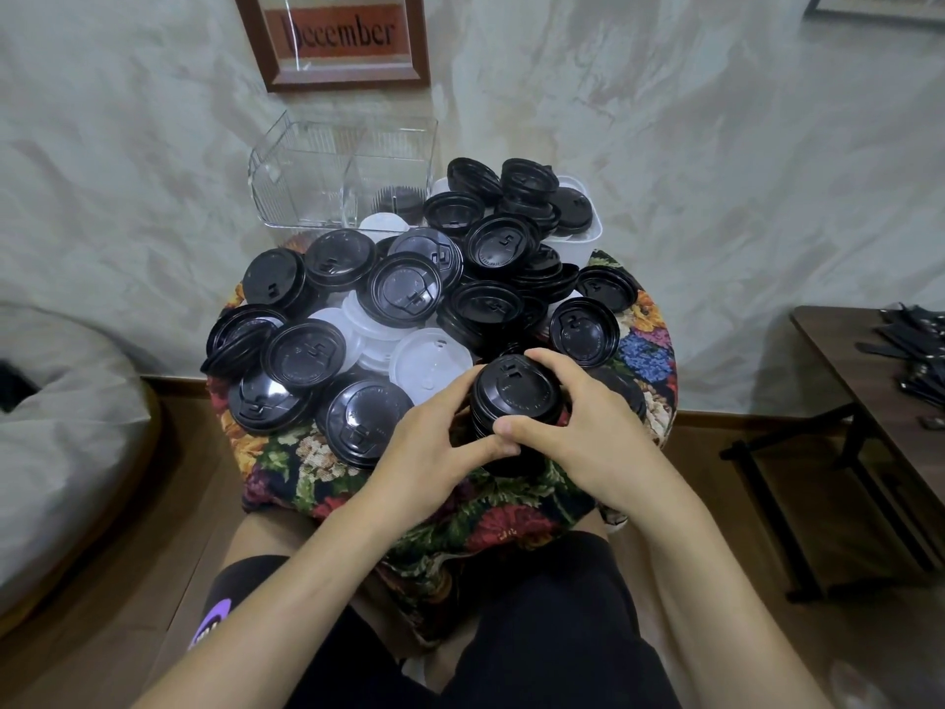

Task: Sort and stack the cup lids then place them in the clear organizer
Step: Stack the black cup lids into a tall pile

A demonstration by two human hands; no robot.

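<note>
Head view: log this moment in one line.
step: stacking | left hand: grips black lid stack | right hand: grips same stack | clear organizer: dark lids in right compartment | loose lids: unsorted

Round floral-covered stool [296,473] under heaped black lids [404,289], white lids [429,365], clear organizer [307,186] and white tub [583,243] at rear.

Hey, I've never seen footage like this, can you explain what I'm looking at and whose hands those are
No machine here: one picture, from a camera worn on a person's head, looking down at their own hands. The left hand and right hand together grip a stack of black lids. Before them, a table with a floral cover is heaped with loose black lids and some white lids. At the back stand a clear organizer, with a few dark lids in one compartment, and a white tub holding more black lids.
</note>
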